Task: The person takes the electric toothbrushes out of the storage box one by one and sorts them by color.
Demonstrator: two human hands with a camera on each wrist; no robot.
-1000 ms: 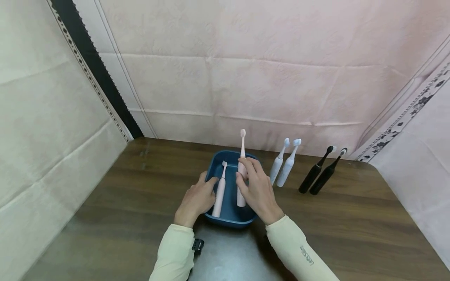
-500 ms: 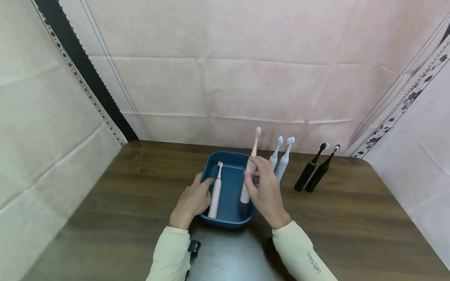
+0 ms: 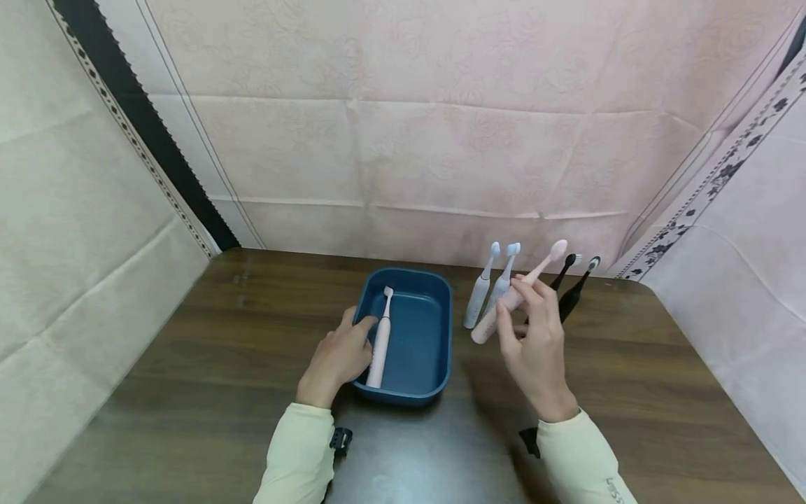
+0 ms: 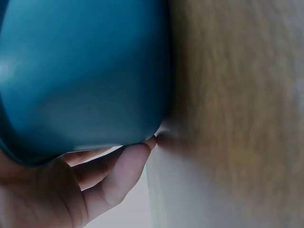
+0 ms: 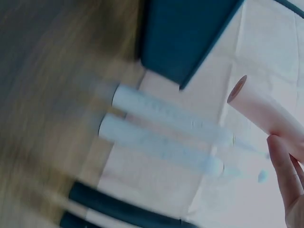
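My right hand [image 3: 538, 353] pinches a pink electric toothbrush [image 3: 488, 325] by its handle, tilted with the head up to the right. It is in the air, right of the blue bin [image 3: 448, 329]. The bin's left wall is gripped by my left hand [image 3: 336, 357], thumb over the rim; the left wrist view shows its fingers [image 4: 126, 173] against the outside. Inside the bin a second pink electric toothbrush [image 3: 380, 350] leans along the left side. In the right wrist view the held toothbrush's handle [image 5: 266, 107] sits between my fingertips [image 5: 280, 156].
Two light blue electric toothbrushes [image 3: 477, 297] stand right of the bin, one partly behind the held brush. Beyond them stand two black electric toothbrushes [image 3: 571, 299], partly hidden by my right hand. A cloth-covered wall [image 3: 409, 161] rises behind the wooden table [image 3: 201, 350].
My right hand has lifted the pink toothbrush out of the bin and carried it right, tilting it, to in front of the light blue and black toothbrushes. My left hand keeps its grip on the bin.
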